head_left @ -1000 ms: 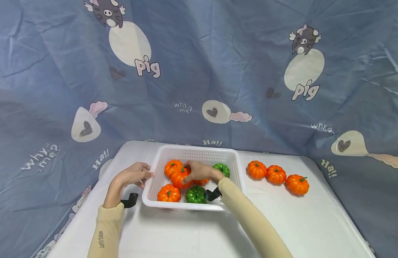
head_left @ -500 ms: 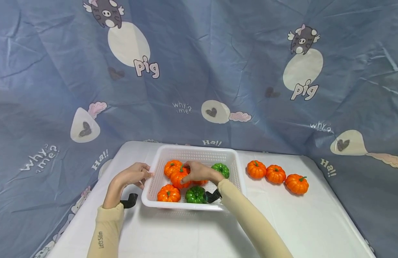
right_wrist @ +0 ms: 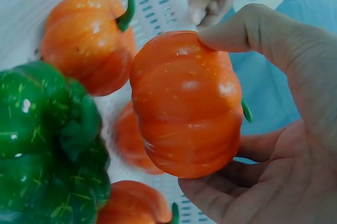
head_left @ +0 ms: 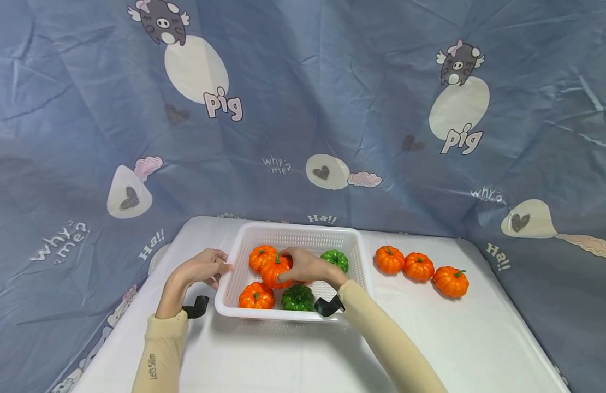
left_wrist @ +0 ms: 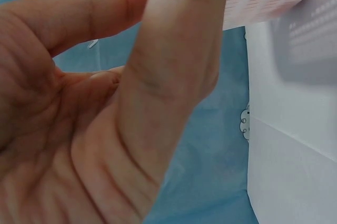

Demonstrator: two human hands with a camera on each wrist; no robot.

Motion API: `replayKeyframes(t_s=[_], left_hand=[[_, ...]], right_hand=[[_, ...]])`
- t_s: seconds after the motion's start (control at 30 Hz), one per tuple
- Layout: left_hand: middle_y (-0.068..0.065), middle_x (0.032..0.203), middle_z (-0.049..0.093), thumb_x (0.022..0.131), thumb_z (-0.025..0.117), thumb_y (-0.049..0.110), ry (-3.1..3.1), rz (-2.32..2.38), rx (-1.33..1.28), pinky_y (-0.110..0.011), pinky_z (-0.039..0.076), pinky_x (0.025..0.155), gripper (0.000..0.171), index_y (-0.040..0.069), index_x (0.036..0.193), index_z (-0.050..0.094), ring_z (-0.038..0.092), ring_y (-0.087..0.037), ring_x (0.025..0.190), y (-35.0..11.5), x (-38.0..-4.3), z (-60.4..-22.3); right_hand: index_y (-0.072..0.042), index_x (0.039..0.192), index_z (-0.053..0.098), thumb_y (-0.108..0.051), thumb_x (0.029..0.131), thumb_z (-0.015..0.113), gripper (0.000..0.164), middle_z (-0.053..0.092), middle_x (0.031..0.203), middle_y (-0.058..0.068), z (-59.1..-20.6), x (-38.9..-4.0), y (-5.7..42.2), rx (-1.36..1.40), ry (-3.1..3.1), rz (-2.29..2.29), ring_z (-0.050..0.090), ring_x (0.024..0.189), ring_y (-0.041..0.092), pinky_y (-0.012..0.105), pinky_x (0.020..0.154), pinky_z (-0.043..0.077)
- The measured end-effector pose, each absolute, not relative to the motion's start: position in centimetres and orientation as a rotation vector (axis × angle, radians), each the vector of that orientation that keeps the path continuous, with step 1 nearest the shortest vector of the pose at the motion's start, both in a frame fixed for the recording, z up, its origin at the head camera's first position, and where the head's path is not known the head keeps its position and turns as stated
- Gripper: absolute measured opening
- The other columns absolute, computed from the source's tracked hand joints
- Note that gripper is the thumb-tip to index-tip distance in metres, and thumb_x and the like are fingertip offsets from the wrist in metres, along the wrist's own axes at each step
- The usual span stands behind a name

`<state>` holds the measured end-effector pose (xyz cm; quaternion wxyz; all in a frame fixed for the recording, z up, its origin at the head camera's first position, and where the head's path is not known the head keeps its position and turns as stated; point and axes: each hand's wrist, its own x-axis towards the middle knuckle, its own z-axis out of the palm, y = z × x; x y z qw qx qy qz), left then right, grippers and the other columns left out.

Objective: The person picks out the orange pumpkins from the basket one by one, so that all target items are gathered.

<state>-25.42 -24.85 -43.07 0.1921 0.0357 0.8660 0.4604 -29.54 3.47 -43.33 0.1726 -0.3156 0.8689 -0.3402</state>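
In the head view my right hand (head_left: 310, 267) grips an orange pumpkin (head_left: 273, 273) inside a white plastic basket (head_left: 254, 313). The right wrist view shows the thumb over one side of this pumpkin (right_wrist: 184, 103) and the fingers against the other. My left hand (head_left: 205, 266) pinches the basket's left rim between thumb and fingers. Around the held pumpkin lie an orange pumpkin (head_left: 262, 257) behind, another orange pumpkin (head_left: 256, 296) in front, and a green pumpkin (head_left: 298, 298). My right hand mostly hides one more orange pumpkin. A second green pumpkin (head_left: 335, 259) sits farther right.
The basket stands on a white-covered table (head_left: 263, 360). To its right, three orange pumpkins form a slanting row: the left one (head_left: 389, 259), the middle one (head_left: 419, 266) and the right one (head_left: 451, 281). A blue printed curtain (head_left: 293, 120) hangs behind the table.
My right hand has turned slightly at the wrist, and the pumpkin in it has shifted a little to the right. My left hand has stayed on the basket rim.
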Motion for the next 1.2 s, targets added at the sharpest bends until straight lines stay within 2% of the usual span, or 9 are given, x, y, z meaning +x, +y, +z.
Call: replayKeyframes(t_s=[0.2, 0.33, 0.53, 0.8, 0.97, 1.2], left_hand=[[-0.016, 0.092, 0.06, 0.095, 0.057, 0.014, 2.425, 1.299, 0.095, -0.032, 0.057, 0.058, 0.048, -0.015, 0.13, 0.041, 0.056, -0.018, 0.063, -24.8, -25.3, -43.1], [-0.015, 0.091, 0.06, 0.095, 0.056, 0.013, 2.425, 1.296, 0.089, -0.033, 0.058, 0.058, 0.048, -0.016, 0.13, 0.04, 0.056, -0.018, 0.062, -24.8, -25.4, -43.2], [-0.015, 0.089, 0.059, 0.094, 0.057, 0.012, 2.435, 1.292, 0.091, -0.032, 0.057, 0.058, 0.049, -0.016, 0.13, 0.04, 0.055, -0.017, 0.062, -24.8, -25.4, -43.2], [-0.015, 0.091, 0.061, 0.094, 0.056, 0.012, 2.438, 1.288, 0.101, -0.033, 0.057, 0.058, 0.047, -0.016, 0.129, 0.042, 0.056, -0.018, 0.064, -24.7, -25.3, -43.2], [-0.015, 0.091, 0.061, 0.095, 0.057, 0.013, 2.439, 1.285, 0.099, -0.032, 0.057, 0.057, 0.047, -0.016, 0.129, 0.042, 0.056, -0.018, 0.066, -24.7, -25.3, -43.1], [-0.014, 0.088, 0.059, 0.094, 0.056, 0.013, 2.447, 1.278, 0.098, -0.033, 0.056, 0.058, 0.05, -0.017, 0.132, 0.039, 0.055, -0.019, 0.066, -24.7, -25.3, -43.1]], right_hand=[[-0.009, 0.128, 0.055, -0.031, 0.074, 0.074, 0.061, 0.063, 0.109, 0.0, -41.6, -28.4, 5.1, -0.865, 2.425, -1.058, 0.06, 0.091, 0.012, 0.028, 0.077, 0.055], [-0.007, 0.133, 0.051, -0.034, 0.075, 0.072, 0.068, 0.061, 0.117, 0.004, -40.6, -27.8, 6.7, -0.887, 2.463, -1.073, 0.06, 0.098, 0.014, 0.028, 0.083, 0.053], [-0.004, 0.135, 0.048, -0.03, 0.077, 0.072, 0.068, 0.058, 0.125, 0.009, -39.8, -26.8, 9.5, -0.863, 2.513, -1.127, 0.058, 0.109, 0.02, 0.031, 0.089, 0.052], [-0.008, 0.138, 0.046, -0.031, 0.077, 0.074, 0.07, 0.056, 0.129, 0.007, -39.1, -25.6, 14.2, -0.726, 2.521, -1.215, 0.055, 0.117, 0.025, 0.04, 0.097, 0.049], [-0.006, 0.138, 0.043, -0.028, 0.079, 0.075, 0.07, 0.052, 0.134, 0.011, -39.2, -25.1, 17.4, -0.683, 2.513, -1.295, 0.049, 0.125, 0.034, 0.046, 0.101, 0.046], [-0.009, 0.14, 0.039, -0.025, 0.082, 0.074, 0.07, 0.051, 0.135, 0.016, -39.5, -24.6, 21.5, -0.546, 2.551, -1.344, 0.054, 0.118, 0.031, 0.043, 0.096, 0.05]])
